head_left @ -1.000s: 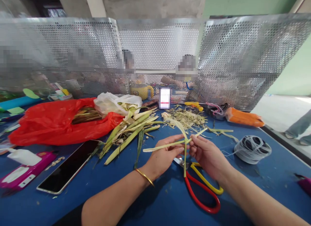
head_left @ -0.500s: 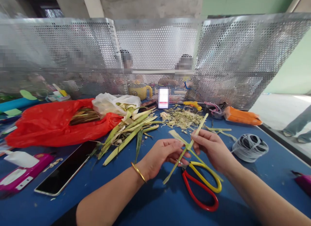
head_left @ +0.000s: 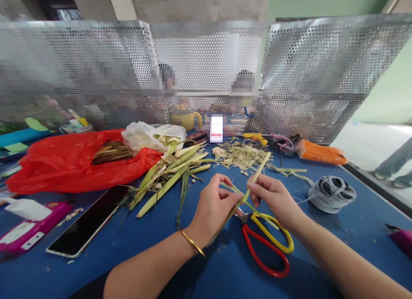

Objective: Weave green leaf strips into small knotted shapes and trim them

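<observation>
Pale green husk strips (head_left: 261, 167) cross one another between my two hands, above the blue table. My left hand (head_left: 216, 201), with a gold bangle at its wrist, pinches the strips near their crossing. On the other side, my right hand (head_left: 268, 191) grips the upright strip between thumb and fingers. Scissors (head_left: 268, 252) with one red and one yellow handle lie on the table just below the hands; their blades are partly hidden by my left hand. Left of the hands is a heap of long green husks (head_left: 174, 179).
Husk scraps (head_left: 243, 155) lie behind the hands. A red plastic bag (head_left: 67, 161), a dark phone (head_left: 86, 221) and a purple box (head_left: 32, 226) are on the left. String (head_left: 332, 194) and an orange packet (head_left: 322, 152) sit right. A perforated metal screen (head_left: 209, 54) stands behind, with people beyond.
My left hand has turned over, its back now facing up, and closed nearer the crossing. The strips have swung with it; my right hand has shifted slightly left.
</observation>
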`<move>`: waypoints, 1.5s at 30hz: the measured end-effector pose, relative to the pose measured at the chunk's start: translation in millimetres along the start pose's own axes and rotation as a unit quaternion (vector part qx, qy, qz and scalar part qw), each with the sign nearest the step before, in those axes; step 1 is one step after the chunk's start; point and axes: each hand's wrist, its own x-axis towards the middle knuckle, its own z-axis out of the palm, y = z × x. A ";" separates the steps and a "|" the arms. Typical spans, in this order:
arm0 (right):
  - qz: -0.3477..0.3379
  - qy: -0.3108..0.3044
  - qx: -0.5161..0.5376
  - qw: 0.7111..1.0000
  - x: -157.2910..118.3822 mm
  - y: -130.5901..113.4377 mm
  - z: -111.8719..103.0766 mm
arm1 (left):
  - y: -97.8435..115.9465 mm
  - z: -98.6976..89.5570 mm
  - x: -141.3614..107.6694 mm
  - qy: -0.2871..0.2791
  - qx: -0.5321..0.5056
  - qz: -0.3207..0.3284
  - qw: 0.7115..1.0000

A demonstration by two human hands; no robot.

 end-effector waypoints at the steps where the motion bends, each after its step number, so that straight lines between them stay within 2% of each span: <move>1: -0.004 -0.004 -0.007 1.000 0.2 1.1 -0.1 | -0.9 -0.6 0.3 -0.024 0.003 0.002 1.000; 5: -0.046 -0.036 -0.045 0.997 0.6 4.2 -2.6 | -4.0 -1.8 0.9 -0.139 -0.022 -0.067 0.988; 8: -0.072 -0.057 -0.057 0.994 -0.5 4.3 -3.8 | -2.7 -2.2 -0.2 -0.169 -0.037 -0.122 0.977; 12: -0.062 -0.084 -0.040 0.994 -1.7 2.7 -2.1 | 0.4 -0.5 -2.2 -0.198 -0.043 -0.159 0.966; 14: -0.069 -0.070 -0.046 0.994 -1.6 2.4 -1.1 | 0.0 1.1 -2.1 -0.176 -0.015 -0.163 0.971; 17: -0.097 0.005 -0.073 0.993 -2.7 1.8 -0.3 | -4.4 2.0 -0.4 -0.109 0.066 -0.144 0.981; 20: -0.138 0.076 -0.108 0.982 -7.7 -0.2 1.6 | -10.8 0.1 2.3 -0.048 0.185 -0.060 0.980; 22: -0.170 0.103 -0.146 0.969 -12.8 -1.9 4.0 | -13.5 -1.0 4.2 -0.013 0.219 -0.014 0.976; 23: -0.187 0.111 -0.170 0.961 -15.4 -2.7 5.4 | -14.1 -1.0 5.0 -0.002 0.200 -0.017 0.980; 25: -0.228 0.121 -0.224 0.940 -20.0 -3.5 7.7 | -13.3 0.1 6.0 -0.006 0.104 -0.067 0.992; 28: -0.305 0.130 -0.312 0.891 -24.0 -2.8 9.8 | -9.6 3.0 5.5 -0.031 -0.028 -0.133 0.990; 31: -0.377 0.100 -0.404 0.827 -26.4 -0.4 12.7 | -7.3 4.4 4.1 -0.035 -0.066 -0.144 0.987; 34: -0.443 0.051 -0.491 0.748 -29.0 3.4 18.6 | -8.7 3.8 4.6 -0.013 -0.077 -0.153 0.985; 37: -0.470 0.022 -0.548 0.692 -31.0 7.8 23.7 | -10.5 1.7 7.1 -0.003 -0.104 -0.176 0.979; 40: -0.474 0.012 -0.570 0.671 -30.4 11.3 23.8 | -8.0 -2.5 9.9 -0.019 -0.146 -0.202 0.968; 45: -0.456 0.026 -0.580 0.675 -24.7 12.9 18.0 | 1.7 -10.7 12.7 -0.048 -0.265 -0.233 0.935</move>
